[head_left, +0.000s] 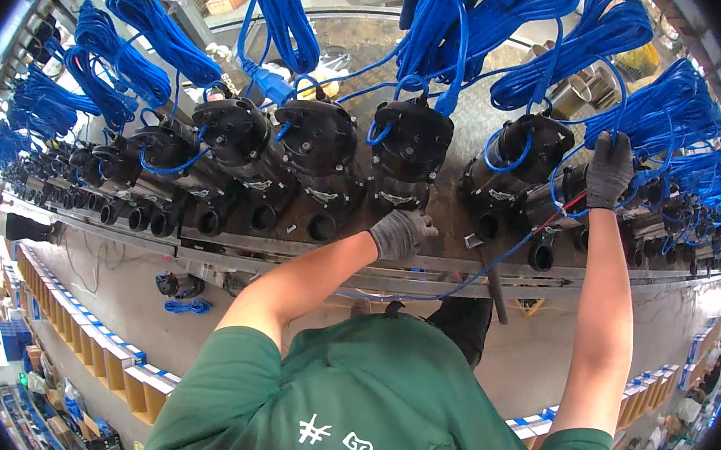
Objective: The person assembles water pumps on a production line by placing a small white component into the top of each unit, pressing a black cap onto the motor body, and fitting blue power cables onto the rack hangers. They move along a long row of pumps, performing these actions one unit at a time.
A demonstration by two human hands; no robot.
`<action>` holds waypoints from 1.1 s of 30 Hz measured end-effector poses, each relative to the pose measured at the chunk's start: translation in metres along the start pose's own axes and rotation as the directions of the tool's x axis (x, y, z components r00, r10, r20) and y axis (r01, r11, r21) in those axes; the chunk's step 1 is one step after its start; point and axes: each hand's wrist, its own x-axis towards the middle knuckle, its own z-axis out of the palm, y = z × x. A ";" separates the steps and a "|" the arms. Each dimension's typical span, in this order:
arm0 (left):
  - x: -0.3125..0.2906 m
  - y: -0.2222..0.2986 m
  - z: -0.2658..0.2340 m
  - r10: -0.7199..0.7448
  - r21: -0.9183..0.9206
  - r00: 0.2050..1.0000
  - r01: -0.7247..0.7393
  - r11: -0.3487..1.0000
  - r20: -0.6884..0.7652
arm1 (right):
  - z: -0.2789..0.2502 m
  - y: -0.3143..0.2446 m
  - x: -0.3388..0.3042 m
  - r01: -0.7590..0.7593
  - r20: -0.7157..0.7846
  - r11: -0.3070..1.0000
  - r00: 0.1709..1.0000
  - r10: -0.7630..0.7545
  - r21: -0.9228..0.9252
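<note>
Cable is what I'd watch from where I stand. In the head view it lies in blue coils just beyond the right grip. That gloved grip has its fingers up against a strand, beside a black pump; whether they close round it, I can't tell. A hard tug there could drag loops down or strain the strand where it meets the pump. Below the right grip, a thin red and blue lead slants toward the near edge of the worktop; the green shirt could catch it.

The left grip is at the foot of a second pump, fingers curled; what they hold, if anything, is hidden from me. A sideways shove could rock that pump into a third pump on its left. Between the grips, a dark bar juts past the edge, and a careless knock could drop it.
</note>
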 end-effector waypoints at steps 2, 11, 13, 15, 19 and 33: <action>0.007 -0.002 -0.001 -0.100 -0.300 0.993 0.116 0.947 0.067 | 0.005 -0.001 -0.003 -0.070 -0.010 0.986 0.997 0.073 0.152; 0.060 -0.010 0.008 0.088 0.009 0.995 -0.089 0.996 0.046 | 0.000 -0.010 -0.003 -0.243 0.031 0.871 0.967 0.254 0.426; 0.072 0.007 -0.002 0.054 -0.019 0.985 -0.051 0.999 0.162 | 0.009 0.034 -0.011 -0.274 0.084 0.559 0.936 0.342 0.782; 0.048 -0.011 0.012 -0.083 0.013 0.981 0.082 0.997 0.176 | -0.013 -0.058 0.005 -0.230 0.115 0.957 0.970 0.212 0.178; 0.060 -0.001 0.005 -0.060 0.037 0.976 0.053 0.998 0.209 | -0.006 -0.031 -0.001 -0.209 0.010 0.809 0.970 0.243 0.550; 0.140 0.110 0.061 -0.045 -0.415 0.913 0.228 0.881 0.405 | -0.015 -0.041 0.005 -0.189 0.046 0.869 0.981 0.189 0.457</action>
